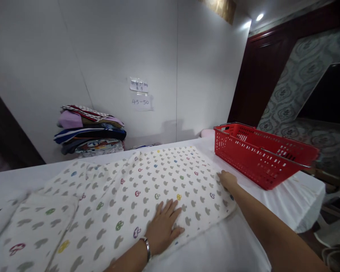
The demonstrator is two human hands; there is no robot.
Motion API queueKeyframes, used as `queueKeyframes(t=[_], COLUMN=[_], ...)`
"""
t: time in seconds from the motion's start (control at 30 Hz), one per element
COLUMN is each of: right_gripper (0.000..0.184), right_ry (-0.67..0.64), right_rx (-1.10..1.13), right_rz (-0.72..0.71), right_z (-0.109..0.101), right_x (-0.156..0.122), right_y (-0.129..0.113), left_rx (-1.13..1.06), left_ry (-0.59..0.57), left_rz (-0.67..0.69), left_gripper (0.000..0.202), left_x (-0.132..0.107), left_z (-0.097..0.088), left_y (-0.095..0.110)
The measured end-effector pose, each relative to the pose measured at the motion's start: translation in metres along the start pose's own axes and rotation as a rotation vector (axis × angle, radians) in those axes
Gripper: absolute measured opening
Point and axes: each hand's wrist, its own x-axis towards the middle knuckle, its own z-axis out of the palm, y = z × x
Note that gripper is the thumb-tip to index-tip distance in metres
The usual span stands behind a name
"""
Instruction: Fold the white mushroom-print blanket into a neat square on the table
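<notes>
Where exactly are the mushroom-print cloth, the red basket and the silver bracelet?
Mushroom-print cloth point(127, 192): head view, on the middle of its spread, patterned surface.
Red basket point(251, 160): head view, on its long near side wall.
Silver bracelet point(147, 247): head view, on its metal band.

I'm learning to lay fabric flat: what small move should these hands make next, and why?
Probably slide the flat, bare left hand leftward over the white mushroom-print fabric sheet, with the bare right hand resting at its right edge: the left part looks creased and overlapped, while the stretch between the hands lies fairly smooth.
</notes>
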Motion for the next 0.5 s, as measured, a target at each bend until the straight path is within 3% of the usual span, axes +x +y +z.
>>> queueKeyframes(t=[0.17, 0.5], right_gripper=[0.033, 0.032], right_ry=[0.044, 0.071], right_rx=[-0.003, -0.031], right_rz=[0.013, -0.041], right_z=[0.0048, 0.0040], right_x=[0.0091, 0.0058], right_y=[-0.0105, -0.0043], left_rx=[0.022, 0.006], left_ry=[0.031, 0.031], left_rz=[0.008, 0.014], left_gripper=[0.056, 0.056], left_x=[-0.0012, -0.0013], left_z=[-0.0012, 0.0010], left_y=[0.0014, 0.0008])
